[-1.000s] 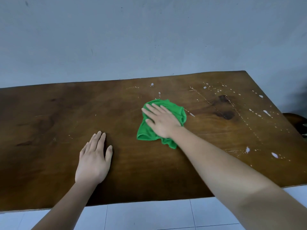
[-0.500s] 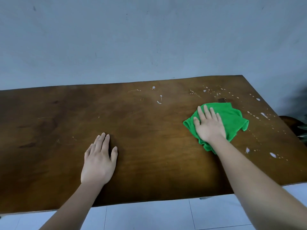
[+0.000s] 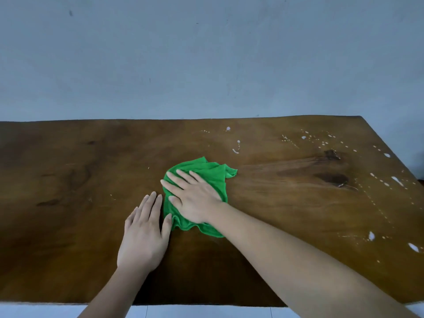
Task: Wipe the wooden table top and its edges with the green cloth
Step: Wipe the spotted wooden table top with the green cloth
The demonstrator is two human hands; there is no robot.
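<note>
cloth mid-table, white spots still unwiped on the right

your right hand (image 3: 195, 198) lies flat on the cloth (image 3: 206, 173) near the centre of the frame, fingers spread and pressing the bunched green fabric onto the table (image 3: 68, 226). your left hand (image 3: 144, 237) rests palm down just left of the cloth, fingers close together, the thumb tip touching or nearly touching the cloth's lower left edge; it grips nothing.

what could go wrong from here, as a judgement:

- the cloth is crumpled, not folded flat, so only part of it meets the wood. a fast stroke could let it roll under your palm and skip patches.
- the white spots (image 3: 397, 181) scattered along the right side and upper middle of the frame look untouched. short strokes around the centre would leave them; whether they are wet or dried you cannot tell, and dried ones may need more pressure.
- your left hand sits right in the cloth's path. a sweep leftward would bump it or leave an unwiped patch beneath it.
- the edges do not look dealt with yet. the far edge by the wall (image 3: 206, 53) is a long reach, and leaning on the left hand could shift your weight awkwardly.
</note>
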